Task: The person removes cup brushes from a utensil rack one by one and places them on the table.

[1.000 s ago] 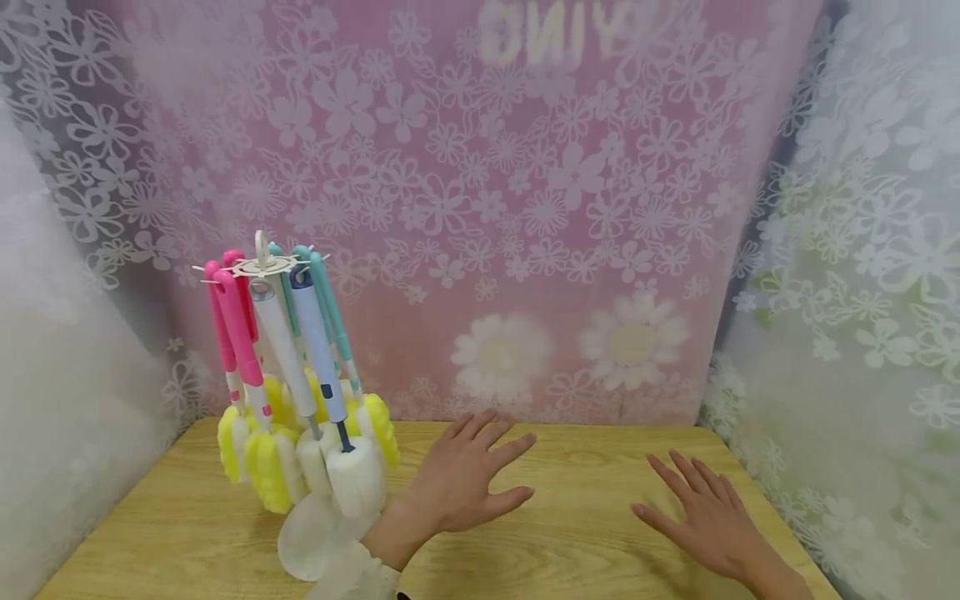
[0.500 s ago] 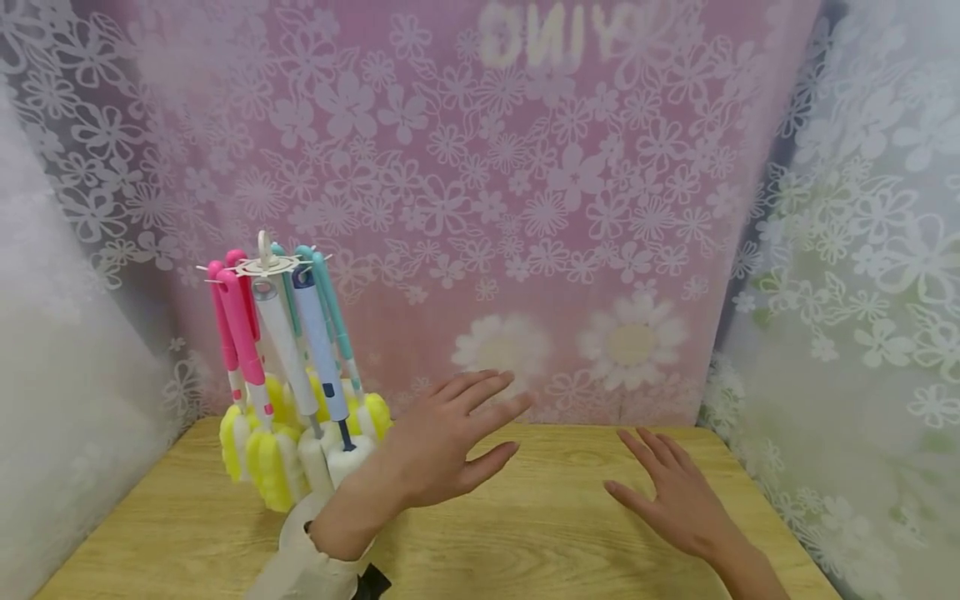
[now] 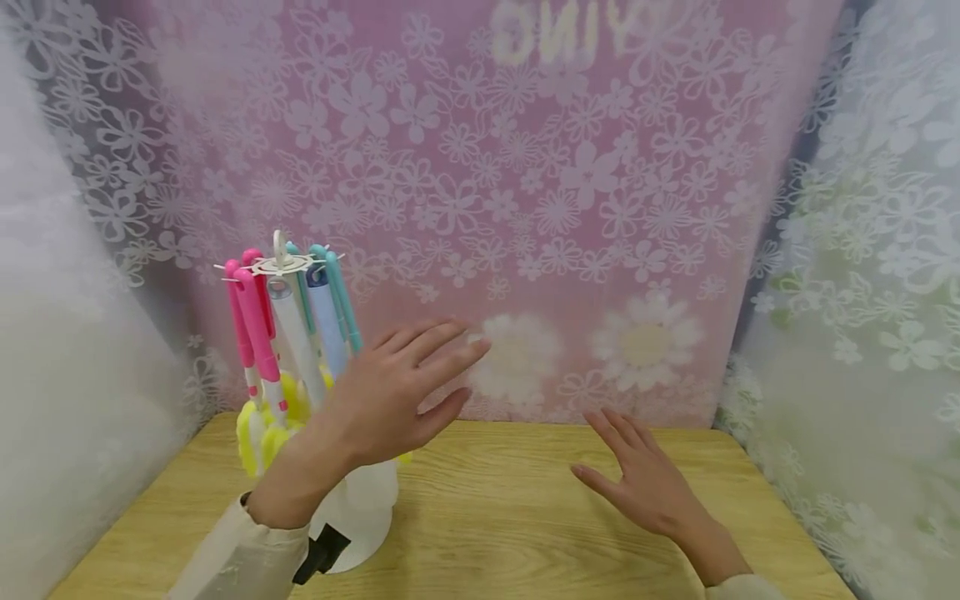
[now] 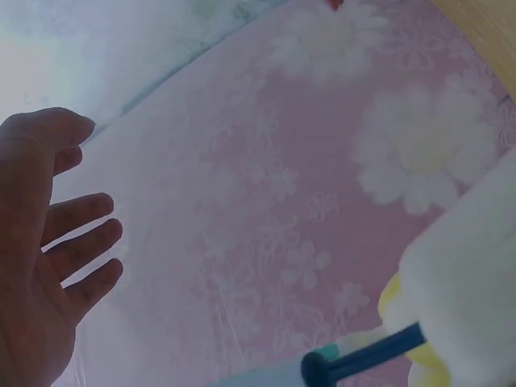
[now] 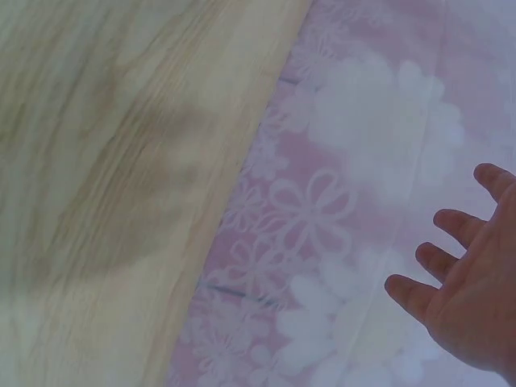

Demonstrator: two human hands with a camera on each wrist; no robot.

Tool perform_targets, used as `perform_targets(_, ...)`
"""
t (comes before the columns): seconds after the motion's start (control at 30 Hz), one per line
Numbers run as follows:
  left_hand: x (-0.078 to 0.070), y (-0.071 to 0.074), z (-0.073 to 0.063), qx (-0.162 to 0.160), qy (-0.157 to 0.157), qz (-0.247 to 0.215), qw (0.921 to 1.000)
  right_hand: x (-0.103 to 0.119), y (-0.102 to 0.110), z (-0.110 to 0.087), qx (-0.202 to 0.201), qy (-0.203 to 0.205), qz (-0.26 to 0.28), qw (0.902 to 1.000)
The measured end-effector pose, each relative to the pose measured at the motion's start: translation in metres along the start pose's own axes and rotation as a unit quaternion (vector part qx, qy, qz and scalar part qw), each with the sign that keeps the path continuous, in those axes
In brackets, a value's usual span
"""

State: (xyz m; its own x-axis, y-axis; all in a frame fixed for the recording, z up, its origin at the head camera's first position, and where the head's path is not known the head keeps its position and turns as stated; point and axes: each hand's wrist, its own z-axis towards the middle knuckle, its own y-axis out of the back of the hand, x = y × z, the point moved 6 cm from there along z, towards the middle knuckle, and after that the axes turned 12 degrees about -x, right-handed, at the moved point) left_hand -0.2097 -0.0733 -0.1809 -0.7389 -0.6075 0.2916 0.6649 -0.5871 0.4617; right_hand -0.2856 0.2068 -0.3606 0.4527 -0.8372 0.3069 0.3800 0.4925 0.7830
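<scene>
The left hand (image 3: 382, 400) is rising off the light wooden table (image 3: 525, 517), fingers spread and empty, toward the white rotating rack of pink, white and teal sponge brushes (image 3: 288, 350) at rear left. The right hand (image 3: 645, 487), fingers spread, is hovering low.

The left hand (image 3: 382, 400) blocks the lower brushes on the brush rack (image 3: 288, 350); blurry backdrop lettering (image 3: 558, 37) up top is unreadable.
</scene>
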Motion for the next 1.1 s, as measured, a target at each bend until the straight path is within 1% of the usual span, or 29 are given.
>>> perform_targets(0.1,0.011,0.014,0.003,-0.031,0.007,0.028,0.9991,0.006,-0.004,0.004,-0.002,0.010,0.006,0.9999)
perform_targets(0.17,0.017,0.023,0.007,-0.066,0.014,0.048,0.9966,0.007,-0.005,0.003,-0.001,0.011,0.007,0.9999)
perform_targets(0.23,0.025,0.033,0.010,-0.102,0.026,0.068,0.9921,0.007,-0.007,0.002,0.001,0.010,0.005,0.9999)
perform_targets(0.33,0.037,0.049,0.011,-0.154,0.052,0.095,0.9821,0.009,-0.009,-0.001,0.004,0.009,0.006,0.9999)
perform_targets(0.43,0.049,0.063,0.009,-0.193,0.085,0.125,0.9695,0.010,-0.012,-0.004,0.005,0.006,0.009,0.9999)
perform_targets(0.53,0.061,0.074,0.002,-0.209,0.126,0.159,0.9567,0.009,-0.016,-0.006,0.007,0.001,0.014,0.9999)
perform_targets(0.6,0.068,0.077,-0.003,-0.203,0.154,0.178,0.9504,0.007,-0.017,-0.008,0.009,-0.005,0.014,0.9999)
perform_targets(0.7,0.078,0.079,-0.012,-0.183,0.198,0.194,0.9430,0.003,-0.019,-0.012,0.013,-0.016,0.012,0.9997)
perform_targets(0.83,0.086,0.078,-0.020,-0.150,0.245,0.203,0.9363,0.000,-0.021,-0.015,0.019,-0.027,0.011,0.9994)
perform_targets(0.9,0.089,0.078,-0.022,-0.130,0.256,0.209,0.9350,-0.001,-0.022,-0.016,0.020,-0.029,0.012,0.9993)
perform_targets(0.97,0.090,0.078,-0.022,-0.112,0.260,0.218,0.9340,-0.001,-0.022,-0.016,0.019,-0.028,0.014,0.9993)
perform_targets(1.1,0.090,0.079,-0.017,-0.083,0.265,0.237,0.9311,-0.002,-0.022,-0.017,0.016,-0.026,0.016,0.9994)
